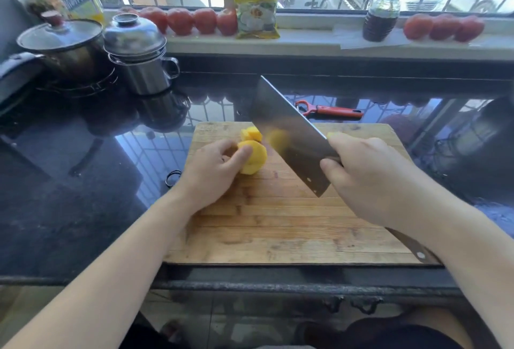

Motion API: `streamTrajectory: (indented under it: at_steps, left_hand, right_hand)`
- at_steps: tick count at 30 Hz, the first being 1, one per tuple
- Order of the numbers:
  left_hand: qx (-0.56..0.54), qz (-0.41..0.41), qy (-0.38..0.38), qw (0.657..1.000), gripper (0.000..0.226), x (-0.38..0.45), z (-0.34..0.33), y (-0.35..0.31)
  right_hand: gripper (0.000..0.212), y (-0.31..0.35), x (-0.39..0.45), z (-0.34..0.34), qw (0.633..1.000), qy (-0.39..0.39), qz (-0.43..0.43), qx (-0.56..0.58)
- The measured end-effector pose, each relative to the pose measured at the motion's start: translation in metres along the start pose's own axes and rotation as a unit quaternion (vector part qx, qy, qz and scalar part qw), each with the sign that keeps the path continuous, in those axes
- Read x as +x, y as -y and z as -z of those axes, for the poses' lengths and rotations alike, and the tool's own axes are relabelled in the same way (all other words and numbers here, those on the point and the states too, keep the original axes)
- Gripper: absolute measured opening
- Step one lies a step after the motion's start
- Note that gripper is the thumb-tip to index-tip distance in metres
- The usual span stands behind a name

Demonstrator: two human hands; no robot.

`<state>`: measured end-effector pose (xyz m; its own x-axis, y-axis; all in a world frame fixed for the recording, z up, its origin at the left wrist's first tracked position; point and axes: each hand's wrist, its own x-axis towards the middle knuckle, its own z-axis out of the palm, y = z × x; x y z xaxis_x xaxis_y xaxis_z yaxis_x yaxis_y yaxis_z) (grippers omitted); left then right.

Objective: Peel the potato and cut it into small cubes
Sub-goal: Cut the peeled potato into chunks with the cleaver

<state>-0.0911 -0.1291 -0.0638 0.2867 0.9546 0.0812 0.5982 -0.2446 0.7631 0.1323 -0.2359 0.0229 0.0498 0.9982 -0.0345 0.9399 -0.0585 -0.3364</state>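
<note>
Left hand [214, 166], fingers curled, grips the peeled potato [253, 160] on the cutting board [278, 226]; right hand [370, 173] clasps the cleaver [289, 134], blade just beyond the left fingertips.

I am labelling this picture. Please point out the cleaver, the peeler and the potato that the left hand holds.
cleaver [289, 137], head view, middle of the blade.
peeler [336, 111], head view, orange handle.
potato [254, 158], head view, peeled yellow side.

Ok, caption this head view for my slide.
Left hand steadies peeled potato on cutting board; right hand holds cleaver.
</note>
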Motion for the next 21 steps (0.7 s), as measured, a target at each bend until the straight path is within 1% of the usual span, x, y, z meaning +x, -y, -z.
streamTrajectory:
  at_steps: [2, 5, 7, 11, 13, 14, 15, 17, 18, 19, 21]
  left_hand:
    - [-0.039, 0.033, 0.025, 0.998, 0.035, 0.010, 0.006, 0.003]
    - [-0.068, 0.041, 0.021, 0.997, 0.025, 0.017, 0.004, 0.006]
    - [-0.058, 0.029, 0.024, 0.998, 0.025, 0.017, 0.001, 0.006]
    - [0.006, 0.032, 0.051, 0.998, 0.036, 0.009, -0.003, 0.002]
    - [0.074, 0.006, 0.025, 0.997, 0.044, 0.003, -0.005, 0.007]
    - [0.109, -0.008, 0.007, 0.994, 0.044, 0.000, -0.006, 0.011]
    - [0.120, -0.015, -0.013, 0.993, 0.038, -0.005, -0.006, 0.014]
    - [0.071, -0.018, -0.059, 0.996, 0.018, -0.019, -0.005, 0.016]
    - [0.040, -0.039, -0.082, 0.995, 0.010, -0.027, -0.004, 0.017]
    - [0.025, -0.079, -0.093, 0.992, 0.004, -0.034, -0.003, 0.018]
    - [0.038, -0.191, -0.077, 0.978, 0.006, -0.046, -0.004, 0.022]
  right_hand:
    - [0.027, 0.000, 0.003, 0.002, 1.000, -0.008, -0.010, 0.000]
    - [0.026, 0.001, 0.004, 0.003, 1.000, -0.011, -0.018, 0.004]
    - [0.026, 0.002, 0.004, 0.003, 1.000, -0.007, -0.022, 0.006]
    - [0.027, 0.003, 0.003, 0.003, 0.999, 0.013, -0.032, 0.009]
    - [0.027, 0.003, 0.003, 0.003, 0.999, 0.021, -0.036, 0.021]
    - [0.027, 0.004, 0.002, 0.003, 0.999, 0.025, -0.037, 0.026]
    - [0.027, 0.005, 0.000, 0.002, 0.999, 0.031, -0.035, 0.027]
    - [0.027, 0.010, -0.002, 0.002, 0.999, 0.039, -0.027, 0.016]
    - [0.027, 0.013, -0.003, 0.001, 0.999, 0.040, -0.023, 0.009]
    - [0.027, 0.016, -0.004, 0.000, 0.999, 0.039, -0.018, 0.005]
    - [0.027, 0.023, -0.007, -0.001, 0.999, 0.041, -0.013, -0.002]
